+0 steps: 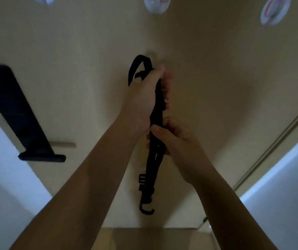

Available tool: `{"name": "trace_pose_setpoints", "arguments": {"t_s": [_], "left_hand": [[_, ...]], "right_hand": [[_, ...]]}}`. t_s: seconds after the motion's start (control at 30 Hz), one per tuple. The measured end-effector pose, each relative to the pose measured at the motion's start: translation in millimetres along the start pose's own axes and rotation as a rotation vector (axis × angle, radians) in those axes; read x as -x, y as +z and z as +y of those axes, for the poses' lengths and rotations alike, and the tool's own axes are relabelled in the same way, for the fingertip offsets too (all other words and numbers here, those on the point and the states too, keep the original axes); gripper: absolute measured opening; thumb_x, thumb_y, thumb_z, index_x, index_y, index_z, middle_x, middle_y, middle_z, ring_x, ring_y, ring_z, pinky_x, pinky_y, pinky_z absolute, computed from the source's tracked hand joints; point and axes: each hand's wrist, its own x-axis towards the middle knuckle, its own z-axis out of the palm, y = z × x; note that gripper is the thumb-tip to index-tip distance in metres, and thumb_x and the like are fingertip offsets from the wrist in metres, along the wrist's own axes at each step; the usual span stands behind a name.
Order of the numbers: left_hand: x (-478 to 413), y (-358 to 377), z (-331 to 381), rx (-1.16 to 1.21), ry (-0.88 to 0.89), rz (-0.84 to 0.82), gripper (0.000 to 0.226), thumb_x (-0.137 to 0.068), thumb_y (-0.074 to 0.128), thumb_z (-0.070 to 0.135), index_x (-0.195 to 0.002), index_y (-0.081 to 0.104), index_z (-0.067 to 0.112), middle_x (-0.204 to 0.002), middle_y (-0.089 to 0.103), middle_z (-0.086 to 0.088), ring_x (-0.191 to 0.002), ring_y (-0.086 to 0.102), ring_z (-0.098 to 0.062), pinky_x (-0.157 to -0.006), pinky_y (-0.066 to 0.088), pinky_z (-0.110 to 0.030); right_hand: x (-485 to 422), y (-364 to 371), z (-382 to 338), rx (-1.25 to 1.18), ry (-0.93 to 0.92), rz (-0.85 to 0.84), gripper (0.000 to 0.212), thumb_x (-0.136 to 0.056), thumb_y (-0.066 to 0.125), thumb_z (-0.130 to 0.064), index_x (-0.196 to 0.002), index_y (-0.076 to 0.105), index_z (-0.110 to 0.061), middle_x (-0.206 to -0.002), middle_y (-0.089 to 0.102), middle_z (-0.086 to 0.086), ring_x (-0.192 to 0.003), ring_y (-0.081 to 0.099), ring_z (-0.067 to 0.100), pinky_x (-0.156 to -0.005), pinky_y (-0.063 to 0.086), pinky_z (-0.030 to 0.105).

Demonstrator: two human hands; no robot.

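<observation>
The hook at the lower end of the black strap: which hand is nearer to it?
Right. The right hand pinches the strap at its middle, above the hook; the left hand grips it higher, near the top loop.

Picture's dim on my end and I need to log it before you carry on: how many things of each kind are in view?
hands: 2, left hand and right hand, both gripping the strap
black strap with buckle and hook: 1
white round wall fittings: 3
black object on the wall: 1
wooden peg: 1
total: 8
</observation>
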Motion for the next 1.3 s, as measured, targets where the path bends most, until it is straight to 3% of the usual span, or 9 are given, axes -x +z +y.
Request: {"name": "trace_pose_setpoints", "arguments": {"t_s": [0.27, 0.4, 0.5, 0.6, 0.67, 0.83, 0.97, 1.07, 1.3], "left_hand": [[34.6, -38.7, -88.2, 0.045, -0.374, 0.029, 0.042, -0.096, 0.036, 0.041, -0.080, 0.068, 0.020, -0.078, 0.072, 0.005, -0.081, 0.066, -0.014, -0.072, 0.051, -0.035], [51.6, -44.1, -108.1, -0.339, -0.682, -0.182, 0.059, -0.091, 0.028, 0.059, -0.084, 0.069, 0.018, -0.079, 0.074, 0.000, -0.070, 0.068, -0.016, -0.052, 0.042, -0.025], [49.4, -34.3, -107.2, -0.720, -0.477, -0.076, 0.037, -0.084, 0.058, 0.038, -0.065, 0.064, 0.007, -0.057, 0.065, 0.002, -0.049, 0.056, -0.012, -0.049, 0.038, -0.023], [37.0, -14.0, -105.5, -0.826, -0.097, -0.048, 0.016, -0.076, 0.065, 0.016, -0.090, 0.061, 0.022, -0.087, 0.060, 0.010, -0.077, 0.055, -0.006, -0.065, 0.040, -0.013], [26.7, 4.8, -105.1, -0.728, -0.090, -0.279, 0.042, -0.077, 0.063, 0.012, -0.113, 0.052, 0.030, -0.106, 0.057, 0.012, -0.098, 0.056, -0.006, -0.080, 0.043, -0.012], [2.1, 38.7, -99.2, -0.638, -0.045, -0.481, 0.022, -0.072, 0.060, 0.015, -0.086, 0.061, 0.032, -0.080, 0.067, 0.009, -0.081, 0.064, -0.017, -0.077, 0.052, -0.032], [-22.6, 60.5, -81.2, -0.646, -0.089, -0.546, 0.034, -0.075, 0.067, 0.017, -0.102, 0.062, -0.003, -0.108, 0.062, -0.030, -0.103, 0.060, -0.037, -0.094, 0.047, -0.042], [-39.9, 76.3, -60.5, -0.554, -0.095, -0.620, 0.031, -0.078, 0.064, 0.006, -0.102, 0.059, -0.013, -0.103, 0.060, -0.033, -0.091, 0.058, -0.030, -0.079, 0.049, -0.022], [-65.0, 113.8, -26.2, -0.331, -0.054, -0.441, 0.010, -0.055, 0.054, 0.014, -0.059, 0.045, 0.014, -0.048, 0.046, 0.007, -0.042, 0.041, -0.009, -0.048, 0.040, -0.020]], "right_hand": [[25.6, -24.3, 45.1, -0.013, 0.165, 0.111, 0.016, -0.091, 0.043, -0.011, -0.082, 0.054, -0.005, -0.052, 0.039, -0.003, -0.041, 0.033, 0.008, -0.042, 0.030, 0.022], [18.1, -47.3, 51.0, 0.092, 0.218, 0.082, 0.015, -0.091, 0.045, -0.012, -0.083, 0.055, -0.005, -0.052, 0.036, 0.001, -0.038, 0.030, 0.008, -0.038, 0.027, 0.020], [11.9, -66.0, 50.8, 0.157, 0.290, 0.018, 0.018, -0.093, 0.046, -0.017, -0.081, 0.054, -0.007, -0.053, 0.035, 0.002, -0.037, 0.027, 0.008, -0.037, 0.023, 0.020], [6.7, -86.5, 43.5, 0.185, 0.306, -0.044, 0.018, -0.093, 0.046, -0.018, -0.082, 0.054, -0.006, -0.054, 0.033, 0.001, -0.037, 0.024, 0.008, -0.036, 0.019, 0.019], [3.4, -99.3, 34.9, 0.219, 0.272, -0.098, 0.022, -0.093, 0.047, -0.017, -0.089, 0.057, 0.003, -0.053, 0.035, 0.001, -0.037, 0.024, 0.008, -0.036, 0.019, 0.019], [-3.4, -132.6, 9.9, 0.251, 0.205, -0.117, 0.013, -0.092, 0.051, -0.019, -0.085, 0.055, -0.009, -0.058, 0.043, 0.004, -0.037, 0.029, 0.007, -0.036, 0.022, 0.018], [-12.5, -159.8, -10.6, 0.297, 0.128, -0.078, 0.012, -0.088, 0.057, -0.024, -0.091, 0.053, -0.013, -0.057, 0.051, -0.002, -0.040, 0.033, 0.007, -0.039, 0.027, 0.019], [-22.7, -172.1, -28.7, 0.302, 0.038, -0.072, 0.014, -0.087, 0.058, -0.025, -0.086, 0.052, -0.013, -0.046, 0.051, -0.009, -0.039, 0.032, 0.008, -0.041, 0.025, 0.022], [-37.4, -197.2, -68.0, 0.288, -0.185, -0.026, 0.013, -0.084, 0.060, -0.027, -0.091, 0.054, -0.019, -0.063, 0.056, -0.007, -0.045, 0.043, 0.007, -0.046, 0.037, 0.022]]}}
